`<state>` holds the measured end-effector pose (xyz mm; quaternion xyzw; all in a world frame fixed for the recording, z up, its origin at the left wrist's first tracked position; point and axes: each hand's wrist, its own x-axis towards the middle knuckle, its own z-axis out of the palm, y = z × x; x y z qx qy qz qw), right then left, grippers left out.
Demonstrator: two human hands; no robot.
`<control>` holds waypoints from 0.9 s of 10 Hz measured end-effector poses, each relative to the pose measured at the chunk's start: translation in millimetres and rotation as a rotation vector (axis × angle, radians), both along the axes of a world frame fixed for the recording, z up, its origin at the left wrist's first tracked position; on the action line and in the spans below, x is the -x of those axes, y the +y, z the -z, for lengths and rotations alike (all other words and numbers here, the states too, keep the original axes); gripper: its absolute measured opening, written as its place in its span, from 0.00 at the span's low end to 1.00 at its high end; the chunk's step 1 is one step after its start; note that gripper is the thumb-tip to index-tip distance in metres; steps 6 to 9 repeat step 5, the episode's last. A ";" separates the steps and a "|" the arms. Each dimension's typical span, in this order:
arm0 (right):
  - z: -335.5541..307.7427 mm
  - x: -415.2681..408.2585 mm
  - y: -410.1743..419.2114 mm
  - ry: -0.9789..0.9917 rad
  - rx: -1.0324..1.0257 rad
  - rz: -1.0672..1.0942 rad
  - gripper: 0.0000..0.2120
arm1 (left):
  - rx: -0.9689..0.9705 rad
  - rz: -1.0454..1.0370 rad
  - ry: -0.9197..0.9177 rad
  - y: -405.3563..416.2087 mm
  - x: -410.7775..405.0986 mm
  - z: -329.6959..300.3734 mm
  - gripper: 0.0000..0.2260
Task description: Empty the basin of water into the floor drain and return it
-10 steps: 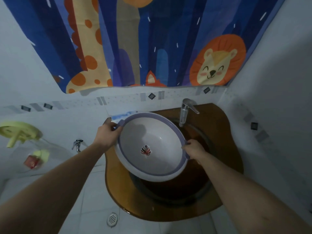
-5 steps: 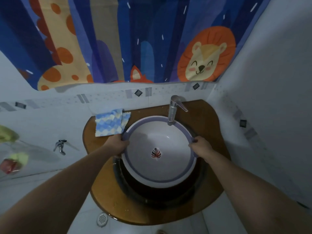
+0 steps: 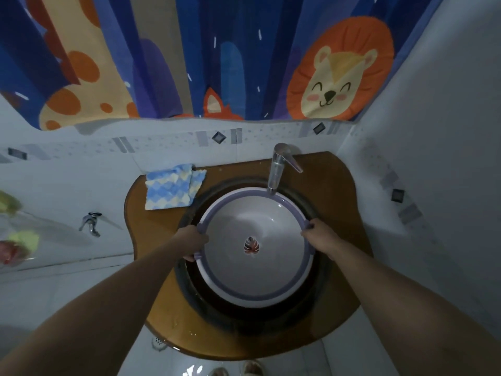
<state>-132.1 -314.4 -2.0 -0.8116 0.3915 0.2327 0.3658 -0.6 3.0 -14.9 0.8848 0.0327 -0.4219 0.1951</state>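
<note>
Fingers of both hands are clenched on the basin rim, left hand and right hand. Basin's empty, sitting in the sink under the tap.

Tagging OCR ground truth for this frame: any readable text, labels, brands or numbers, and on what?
None readable.
Basin: only a red leaf motif on its floor, no lettering.
Shower curtain: cartoon giraffe, fox and lion, no words.
Faucet: no brand mark visible.
Cloth: blue and yellow pattern only.
Red item at far left: too blurred to tell.
</note>
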 end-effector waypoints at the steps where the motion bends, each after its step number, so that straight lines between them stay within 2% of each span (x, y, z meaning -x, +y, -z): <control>1: 3.1 -0.2 1.3 0.013 -0.034 -0.027 0.20 | -0.007 -0.013 0.034 1.4 3.7 5.8 0.14; 3: 2.8 -0.8 -0.4 0.046 -0.064 -0.063 0.23 | -0.024 0.015 0.049 0.4 6.6 4.3 0.13; 4: -0.6 -5.0 0.1 0.059 -0.020 -0.126 0.22 | -0.130 0.175 -0.057 -2.7 1.7 -9.3 0.16; 5: -10.3 -10.7 -2.6 -0.070 0.105 -0.159 0.24 | -0.089 0.209 -0.300 -6.9 -5.5 -24.1 0.11; 9: -10.3 -10.7 -2.6 -0.070 0.105 -0.159 0.24 | -0.089 0.209 -0.300 -6.9 -5.5 -24.1 0.11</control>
